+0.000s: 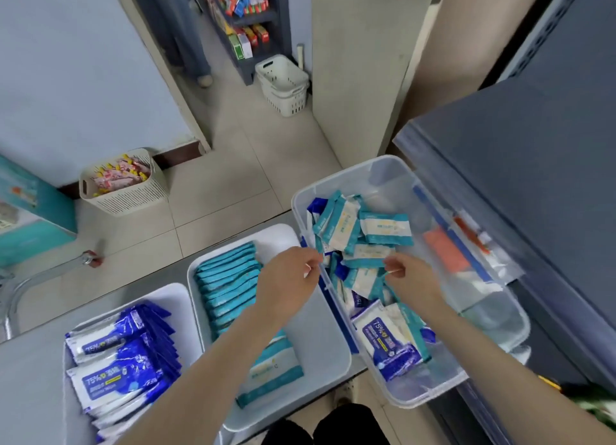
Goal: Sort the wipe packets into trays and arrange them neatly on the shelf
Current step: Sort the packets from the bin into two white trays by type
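A clear plastic bin holds a loose heap of teal wipe packets and blue wipe packets. My right hand is inside the bin and pinches the edge of a teal packet on top of the heap. My left hand hovers at the bin's left rim with its fingers curled; whether it holds anything is unclear. Left of the bin, a white tray carries a row of upright teal packets. Another white tray further left holds blue packets.
A dark grey shelf rises on the right, close to the bin. A zip bag with orange items lies in the bin's right side. White baskets stand on the tiled floor, and a stocked rack stands beyond.
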